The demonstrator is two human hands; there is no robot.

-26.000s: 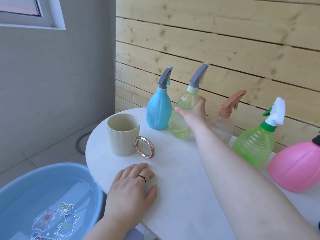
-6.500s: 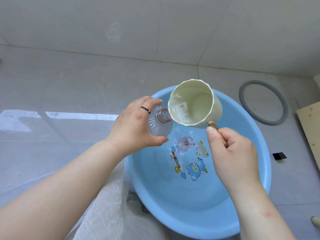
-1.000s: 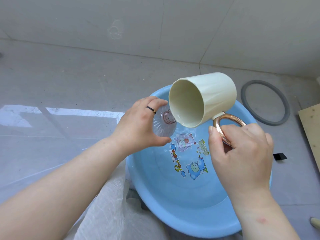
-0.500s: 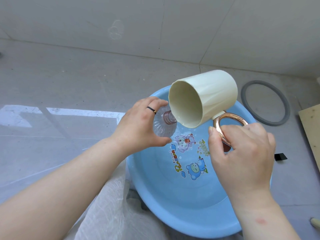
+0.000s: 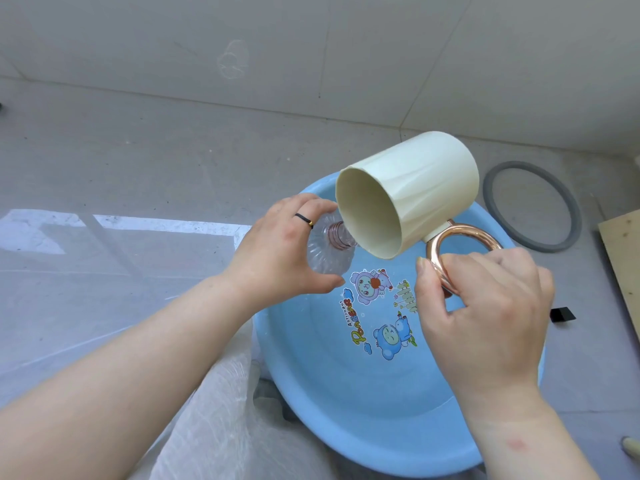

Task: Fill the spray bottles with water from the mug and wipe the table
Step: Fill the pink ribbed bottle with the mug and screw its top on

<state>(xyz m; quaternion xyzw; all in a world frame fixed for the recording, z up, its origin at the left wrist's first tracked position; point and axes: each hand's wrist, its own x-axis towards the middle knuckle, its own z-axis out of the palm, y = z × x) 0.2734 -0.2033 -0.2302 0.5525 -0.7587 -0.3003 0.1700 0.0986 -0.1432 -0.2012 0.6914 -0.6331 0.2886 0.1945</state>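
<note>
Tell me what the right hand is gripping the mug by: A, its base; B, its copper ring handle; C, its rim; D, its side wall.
B: the right hand curls round the copper ring handle of the mug, tipped toward the clear bottle.

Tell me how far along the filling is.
Done: the clear bottle has its sprayer off, neck open. In hand: the left hand grips it over the blue basin while the right hand tips the mug steeply at its neck by the ring handle; no water shows inside the mug, so this pour looks nearly spent. Left: recap it; the table and other bottles are out of view.
</note>
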